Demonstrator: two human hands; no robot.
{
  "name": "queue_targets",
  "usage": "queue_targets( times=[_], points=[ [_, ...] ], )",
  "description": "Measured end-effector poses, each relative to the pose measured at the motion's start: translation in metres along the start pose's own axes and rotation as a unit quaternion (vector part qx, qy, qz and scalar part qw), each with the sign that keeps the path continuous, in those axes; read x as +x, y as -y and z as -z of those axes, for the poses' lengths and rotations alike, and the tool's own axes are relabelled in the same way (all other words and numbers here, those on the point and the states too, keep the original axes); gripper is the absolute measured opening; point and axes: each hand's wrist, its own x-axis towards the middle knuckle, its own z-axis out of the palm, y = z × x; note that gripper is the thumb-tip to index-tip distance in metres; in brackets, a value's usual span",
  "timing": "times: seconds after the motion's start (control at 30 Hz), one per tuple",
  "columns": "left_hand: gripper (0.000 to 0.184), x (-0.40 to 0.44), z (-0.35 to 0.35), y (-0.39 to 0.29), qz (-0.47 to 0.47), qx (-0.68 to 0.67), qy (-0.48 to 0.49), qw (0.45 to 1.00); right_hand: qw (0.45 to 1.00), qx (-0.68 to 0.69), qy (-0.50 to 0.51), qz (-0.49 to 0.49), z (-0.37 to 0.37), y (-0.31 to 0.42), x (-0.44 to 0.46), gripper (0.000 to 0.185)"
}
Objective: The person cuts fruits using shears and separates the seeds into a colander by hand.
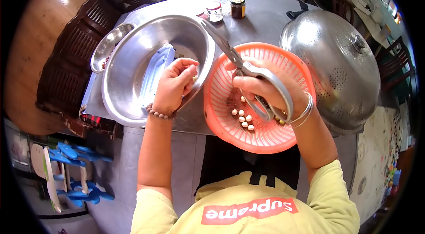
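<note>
My right hand (270, 84) grips a pair of scissors (248, 68) with grey handles, its blades pointing up and left. It is over an orange plastic basket (259, 146) with slotted sides. Several small whitish oval pieces (241, 113) lie in the basket, and a few yellowish bits show under my right wrist. My left hand (175, 81), with a beaded bracelet, is over the right side of a large steel basin (126, 57). Its fingers are curled together; a tiny pale-yellow bit shows at them, too small to name. A light-blue plastic tray (155, 74) leans inside the basin.
A smaller steel bowl (102, 50) with dark red bits stands left of the basin. Jars (237, 8) stand at the back of the grey table (261, 21). A large perforated steel lid or colander (332, 70) lies at right. Wooden chairs surround the table.
</note>
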Motion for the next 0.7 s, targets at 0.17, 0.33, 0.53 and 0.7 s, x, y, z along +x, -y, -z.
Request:
queue_targets(
  times=[0.17,0.33,0.53,0.7],
  points=[
    [0.022,-0.001,0.006,-0.001,0.026,-0.106,-0.118,0.987,0.991,-0.109,-0.013,0.077,-0.014,-0.027,0.012,0.018],
    [0.025,-0.001,0.007,-0.002,0.038,-0.127,-0.135,0.982,0.986,-0.159,0.002,0.044,-0.02,-0.047,0.021,0.019],
    [0.018,-0.002,0.008,-0.002,0.022,-0.18,-0.121,0.976,0.966,-0.246,-0.001,0.076,-0.021,-0.046,0.023,0.023],
    [0.014,-0.002,0.008,0.001,-0.016,-0.176,-0.099,0.979,0.967,-0.255,0.013,0.01,-0.025,-0.037,0.021,0.023]
  ],
)
